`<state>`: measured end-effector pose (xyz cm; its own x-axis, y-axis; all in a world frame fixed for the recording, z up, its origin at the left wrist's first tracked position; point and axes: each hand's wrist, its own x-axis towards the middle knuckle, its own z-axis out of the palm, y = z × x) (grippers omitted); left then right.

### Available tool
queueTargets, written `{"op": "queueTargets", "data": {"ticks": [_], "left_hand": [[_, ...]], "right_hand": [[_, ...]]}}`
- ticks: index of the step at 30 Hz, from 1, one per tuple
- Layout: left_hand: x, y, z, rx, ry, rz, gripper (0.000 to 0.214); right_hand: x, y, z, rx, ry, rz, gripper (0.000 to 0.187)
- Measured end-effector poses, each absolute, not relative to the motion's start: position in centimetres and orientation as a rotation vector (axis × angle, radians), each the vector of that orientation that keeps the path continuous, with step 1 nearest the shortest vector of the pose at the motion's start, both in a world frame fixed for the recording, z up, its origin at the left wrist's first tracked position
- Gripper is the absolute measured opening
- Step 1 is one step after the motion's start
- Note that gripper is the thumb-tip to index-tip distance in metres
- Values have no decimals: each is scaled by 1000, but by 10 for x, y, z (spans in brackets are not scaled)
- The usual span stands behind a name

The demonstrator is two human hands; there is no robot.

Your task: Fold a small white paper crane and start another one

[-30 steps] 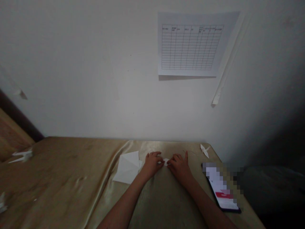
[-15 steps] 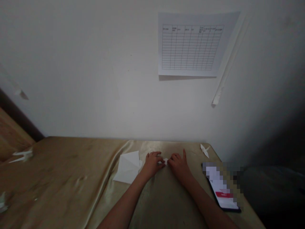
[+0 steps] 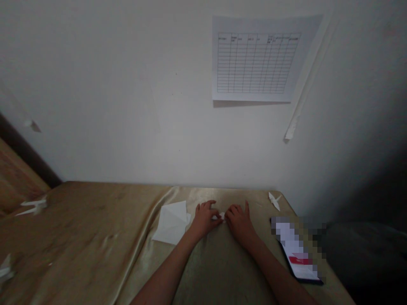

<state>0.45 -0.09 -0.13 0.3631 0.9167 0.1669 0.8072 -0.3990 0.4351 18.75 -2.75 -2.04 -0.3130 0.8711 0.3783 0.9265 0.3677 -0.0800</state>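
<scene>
A small white piece of paper (image 3: 222,216) shows between my two hands, low over the cloth-covered table; most of it is hidden by fingers. My left hand (image 3: 206,218) pinches its left side with thumb and forefinger, the other fingers curled loosely above. On the paper's right side, my right hand (image 3: 238,219) is closed on it, with one finger sticking up and away. Left of my left hand lie white paper sheets (image 3: 172,222) with crease lines, partly behind my wrist.
A folded paper bird (image 3: 274,201) lies by the table's (image 3: 95,237) far right corner, above a phone (image 3: 302,271) with a lit screen. More folded white paper (image 3: 33,206) lies at far left, another piece (image 3: 5,269) nearer. A printed chart (image 3: 254,63) hangs on the wall.
The whole view has shifted very slightly. Both hands stay in the same place on the small paper, with hardly any finger movement visible.
</scene>
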Motion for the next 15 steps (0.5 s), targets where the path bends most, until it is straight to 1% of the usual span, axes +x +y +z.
{"op": "queueTargets", "data": {"ticks": [5, 8, 11, 15], "left_hand": [[5, -1, -2, 2312, 1526, 596, 14], [6, -2, -2, 2313, 1504, 608, 10], [6, -2, -2, 2315, 1502, 610, 7], [6, -1, -5, 2299, 1517, 617, 7]], "right_hand": [[193, -31, -16, -1573, -2209, -47, 16], [198, -33, -12, -1532, -2199, 23, 12], [198, -34, -9, -1546, -2193, 45, 11], [194, -32, -11, -1614, -2141, 33, 12]]}}
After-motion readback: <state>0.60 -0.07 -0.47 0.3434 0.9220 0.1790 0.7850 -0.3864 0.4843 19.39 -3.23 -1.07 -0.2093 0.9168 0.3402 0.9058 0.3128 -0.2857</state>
